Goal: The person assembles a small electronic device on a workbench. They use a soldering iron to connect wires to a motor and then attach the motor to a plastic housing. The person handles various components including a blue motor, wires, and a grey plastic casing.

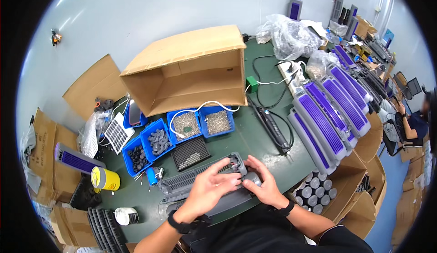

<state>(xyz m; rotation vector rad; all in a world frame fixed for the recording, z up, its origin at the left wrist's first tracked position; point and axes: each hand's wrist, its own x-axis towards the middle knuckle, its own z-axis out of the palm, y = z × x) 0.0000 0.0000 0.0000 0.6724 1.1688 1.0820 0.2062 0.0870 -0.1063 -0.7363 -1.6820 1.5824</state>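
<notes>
At the table's near edge, a long grey slotted plastic housing [182, 180] lies in front of me, with a second grey shell partly hidden under my wrists. My left hand [211, 187] is over the housing's right end, fingers stretched out and apart, fingertips close to the small parts there. A dark grey round cap [251, 179] sits between the thumb and fingers of my right hand [267, 187]. Small reddish and dark parts [234, 163] show at the housing's end between both hands. What lies directly under my left fingers is hidden.
Beyond the housing are a black grid tray [191, 154] and blue bins of screws [217, 121] and dark parts [159, 141]. An electric screwdriver [272, 128] lies right of an open cardboard box [195, 78]. Purple-and-grey units [318, 121] line the right; another person [414, 123] sits beyond.
</notes>
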